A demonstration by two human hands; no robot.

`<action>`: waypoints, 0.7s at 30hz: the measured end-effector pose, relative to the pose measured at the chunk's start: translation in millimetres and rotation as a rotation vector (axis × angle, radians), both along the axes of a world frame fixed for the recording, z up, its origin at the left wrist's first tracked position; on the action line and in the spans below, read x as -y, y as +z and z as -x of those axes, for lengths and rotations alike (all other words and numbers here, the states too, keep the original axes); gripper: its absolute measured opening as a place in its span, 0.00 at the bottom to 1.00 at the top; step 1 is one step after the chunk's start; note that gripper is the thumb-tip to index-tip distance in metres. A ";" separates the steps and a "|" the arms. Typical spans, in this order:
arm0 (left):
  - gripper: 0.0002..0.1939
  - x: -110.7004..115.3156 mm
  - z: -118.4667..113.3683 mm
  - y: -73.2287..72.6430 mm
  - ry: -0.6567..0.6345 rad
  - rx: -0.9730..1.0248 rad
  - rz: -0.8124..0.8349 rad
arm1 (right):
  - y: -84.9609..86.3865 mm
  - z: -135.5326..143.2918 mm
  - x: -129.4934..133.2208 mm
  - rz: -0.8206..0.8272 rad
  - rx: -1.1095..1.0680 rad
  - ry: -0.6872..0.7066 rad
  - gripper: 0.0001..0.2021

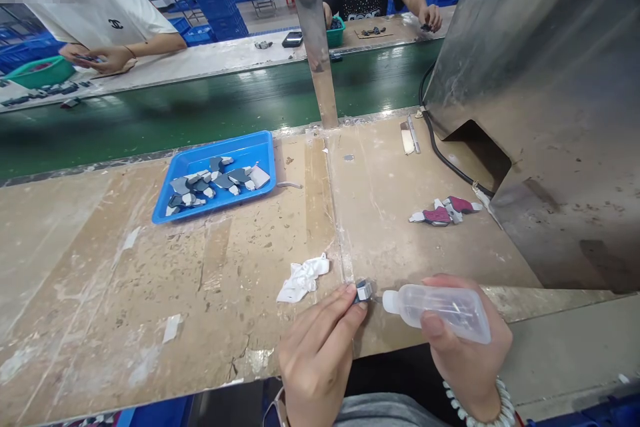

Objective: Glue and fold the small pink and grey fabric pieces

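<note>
My left hand (pixel 320 347) pinches a small grey and white plastic part (pixel 363 291) just above the front of the table. In my right hand (pixel 467 353) lies a clear squeeze bottle (pixel 445 310) on its side, its white cap and thin needle tip pointing left at the part. Whether the tip touches the part, I cannot tell. A crumpled white tissue (pixel 303 278) rests just beyond my left hand. Farther left, a blue tray (pixel 215 213) holds several similar grey and white parts (pixel 235 179).
Several maroon and white parts (pixel 445 211) lie at right, beside a large metal housing (pixel 555 113) with a black cable (pixel 445 157). A metal post (pixel 313 33) rises at the table's back edge. Beyond the green conveyor belt (pixel 225 90), two people handle parts at another bench.
</note>
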State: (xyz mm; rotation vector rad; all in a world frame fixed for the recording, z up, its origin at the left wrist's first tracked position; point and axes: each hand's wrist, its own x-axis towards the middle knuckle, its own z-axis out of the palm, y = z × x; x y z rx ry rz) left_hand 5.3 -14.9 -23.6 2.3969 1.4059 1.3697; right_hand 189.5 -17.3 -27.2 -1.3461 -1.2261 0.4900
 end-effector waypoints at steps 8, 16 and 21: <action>0.14 1.9 0.4 0.6 0.001 0.004 -0.001 | -1.3 1.0 0.4 0.031 -0.048 -0.013 0.13; 0.15 0.1 -0.4 -2.1 0.015 0.002 -0.016 | -4.3 2.2 0.5 0.024 -0.091 -0.022 0.13; 0.15 1.4 0.9 -0.7 0.000 0.001 0.009 | -5.5 0.8 -0.7 -0.002 -0.083 0.003 0.14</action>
